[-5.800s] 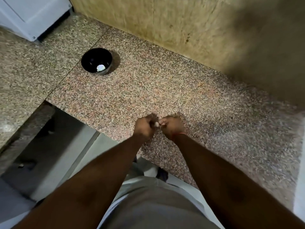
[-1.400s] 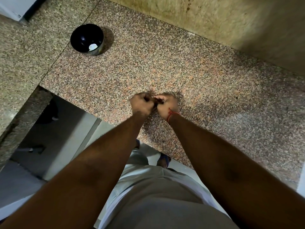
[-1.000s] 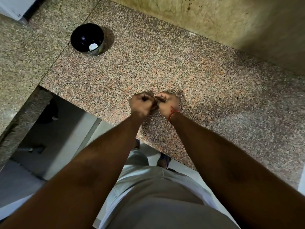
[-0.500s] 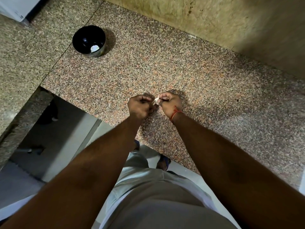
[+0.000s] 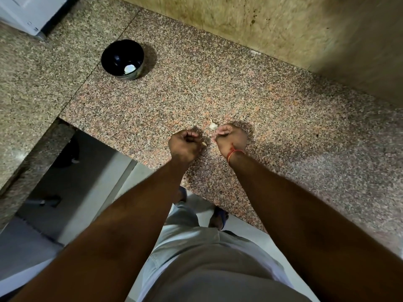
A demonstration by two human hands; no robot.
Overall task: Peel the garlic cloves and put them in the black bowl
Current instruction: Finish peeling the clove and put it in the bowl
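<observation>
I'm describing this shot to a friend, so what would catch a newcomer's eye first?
Two bare forearms reach over the speckled granite counter. The left hand and right hand are curled, slightly apart, with a pale garlic piece at the right fingertips. Far left sits the black bowl, holding one white clove.

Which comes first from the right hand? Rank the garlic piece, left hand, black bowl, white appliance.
1. garlic piece, at the right hand's fingertips.
2. left hand, beside it, leftward.
3. black bowl, far left on the counter.
4. white appliance, top-left corner.
</observation>
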